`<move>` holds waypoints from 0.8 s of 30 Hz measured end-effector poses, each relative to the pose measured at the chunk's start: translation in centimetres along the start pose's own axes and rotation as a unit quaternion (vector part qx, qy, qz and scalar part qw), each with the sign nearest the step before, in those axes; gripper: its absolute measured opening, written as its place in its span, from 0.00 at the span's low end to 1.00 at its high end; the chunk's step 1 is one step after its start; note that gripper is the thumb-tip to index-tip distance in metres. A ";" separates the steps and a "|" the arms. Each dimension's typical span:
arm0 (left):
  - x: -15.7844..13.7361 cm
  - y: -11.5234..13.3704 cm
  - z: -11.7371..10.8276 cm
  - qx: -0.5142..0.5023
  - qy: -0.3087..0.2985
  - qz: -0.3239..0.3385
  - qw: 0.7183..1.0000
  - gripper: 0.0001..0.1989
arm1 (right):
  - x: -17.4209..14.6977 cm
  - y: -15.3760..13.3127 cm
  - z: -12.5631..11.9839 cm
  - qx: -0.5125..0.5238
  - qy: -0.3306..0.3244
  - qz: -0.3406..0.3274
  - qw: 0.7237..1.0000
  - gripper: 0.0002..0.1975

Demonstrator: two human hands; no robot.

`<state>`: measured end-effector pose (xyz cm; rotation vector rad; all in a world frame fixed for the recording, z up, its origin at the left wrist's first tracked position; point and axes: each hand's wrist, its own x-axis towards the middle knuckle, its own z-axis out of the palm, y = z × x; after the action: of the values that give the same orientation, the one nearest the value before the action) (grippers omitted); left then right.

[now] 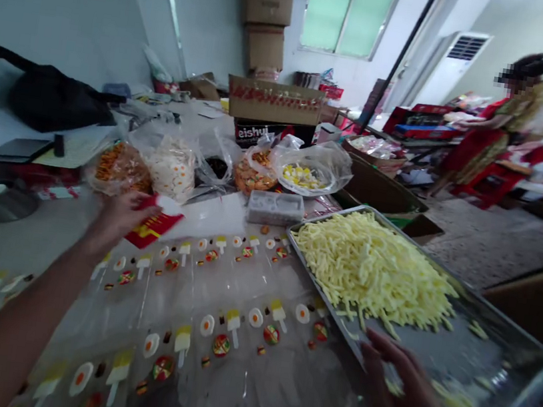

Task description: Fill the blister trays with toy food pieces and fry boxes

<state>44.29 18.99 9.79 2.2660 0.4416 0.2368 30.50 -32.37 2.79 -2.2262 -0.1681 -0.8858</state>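
Note:
My left hand (120, 217) is closed on a flat red packet with yellow markings (156, 226), above the far left of the table. My right hand (399, 393), somewhat blurred, hangs over the near left rim of a metal tray (518, 339). Its fingers look stretched out and apart, and I see nothing held in them. A large heap of pale yellow fry-shaped pieces (376, 265) fills the tray's far part. Between my hands lie rows of clear plastic sheets or bags (250, 355) bearing small toy-like egg, pizza, burger and popsicle pieces (221, 345).
Behind the rows stand a grey moulded tray (275, 209) and open bags of small pieces, including orange (122, 169) and yellow-white ones (303, 175). A metal mug (4, 201) stands at left. Cardboard boxes (385, 186) flank the tray. Another person (510, 122) works at far right.

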 end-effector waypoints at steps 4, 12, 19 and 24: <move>-6.3 7.5 8.0 -0.123 -0.267 0.099 0.951 0.26 | 4.8 -7.1 5.6 0.165 -0.177 0.006 0.970 0.11; -12.1 14.7 14.4 -0.039 -0.381 0.241 0.892 0.18 | 6.9 -5.3 6.4 0.100 -0.288 0.022 0.952 0.05; -17.8 16.4 18.4 0.152 -0.316 0.335 0.875 0.34 | 4.4 -1.9 4.4 0.221 -0.311 0.155 0.911 0.06; -20.6 15.7 21.5 0.260 -0.192 0.320 0.891 0.33 | 3.2 0.1 4.9 0.284 -0.313 0.235 0.875 0.04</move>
<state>35.62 -13.41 6.63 2.8394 -0.5340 -0.0183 35.57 -29.60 2.34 -1.7843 -0.1482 0.1669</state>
